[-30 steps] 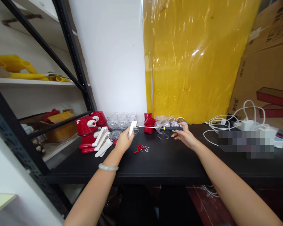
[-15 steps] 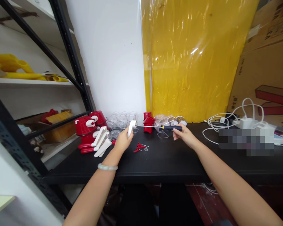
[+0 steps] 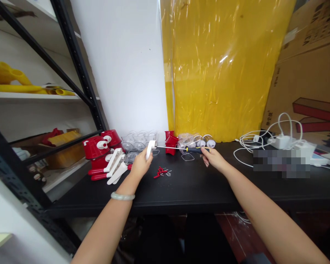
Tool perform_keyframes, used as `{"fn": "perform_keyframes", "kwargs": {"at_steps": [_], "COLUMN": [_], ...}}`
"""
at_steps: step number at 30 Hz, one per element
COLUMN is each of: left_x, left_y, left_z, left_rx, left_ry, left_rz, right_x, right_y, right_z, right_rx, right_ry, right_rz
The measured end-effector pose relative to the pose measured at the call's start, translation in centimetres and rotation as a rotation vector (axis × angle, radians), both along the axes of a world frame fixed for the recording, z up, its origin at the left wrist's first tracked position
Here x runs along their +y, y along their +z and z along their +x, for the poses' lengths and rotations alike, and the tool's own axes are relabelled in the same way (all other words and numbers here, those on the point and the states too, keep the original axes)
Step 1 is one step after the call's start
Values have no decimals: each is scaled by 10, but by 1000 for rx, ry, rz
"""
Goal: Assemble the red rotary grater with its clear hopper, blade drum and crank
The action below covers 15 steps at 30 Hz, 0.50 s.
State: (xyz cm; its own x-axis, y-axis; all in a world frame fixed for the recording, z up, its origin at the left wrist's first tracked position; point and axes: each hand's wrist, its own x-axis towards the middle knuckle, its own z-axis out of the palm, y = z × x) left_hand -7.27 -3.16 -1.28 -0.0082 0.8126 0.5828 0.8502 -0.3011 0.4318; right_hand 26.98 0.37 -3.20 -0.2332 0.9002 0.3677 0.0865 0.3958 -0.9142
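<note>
My left hand (image 3: pixel 140 164) is closed around a white plastic handle piece (image 3: pixel 149 148), held upright above the black table (image 3: pixel 181 190). My right hand (image 3: pixel 213 158) grips the dark handle of a screwdriver (image 3: pixel 194 149), whose thin shaft runs left and meets the top of the white piece. Small red clips and tiny screws (image 3: pixel 161 172) lie on the table between my hands. A pale bracelet (image 3: pixel 122 197) circles my left wrist.
Red housings (image 3: pixel 97 146) and white handles (image 3: pixel 114 167) are piled at the left. Clear cups (image 3: pixel 139 141) and a small red part (image 3: pixel 170 141) stand at the back. White chargers and cables (image 3: pixel 280 141) lie right. A black shelf rack (image 3: pixel 71 62) rises left; yellow sheeting and cardboard boxes stand behind.
Both hands have stayed joined at the white piece and screwdriver; my right hand has closed on the screwdriver handle. The view has drifted slightly right and down.
</note>
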Motion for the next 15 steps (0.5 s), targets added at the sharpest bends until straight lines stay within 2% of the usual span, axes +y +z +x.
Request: {"fn": "perform_keyframes", "kwargs": {"at_steps": [2,7,9,13,15], "left_x": [0,0,0,0,0], "left_y": [0,0,0,0,0], "left_z": [1,2,2,2,2], "left_rx": [12,31,40,55,51], "left_ry": [-3,13,11,-9,-5], "left_rz": [0,-6,-7,7,14], "right_x": [1,-3,-3,2,5], "right_y": [0,5,5,-1,-3], "right_z": [0,-3,-2,1,1], "right_rx": [5,325,280,33,63], "right_ry": [-31,76,71,-108,-110], "right_rz": [-48,-90,-53,-25,-41]}}
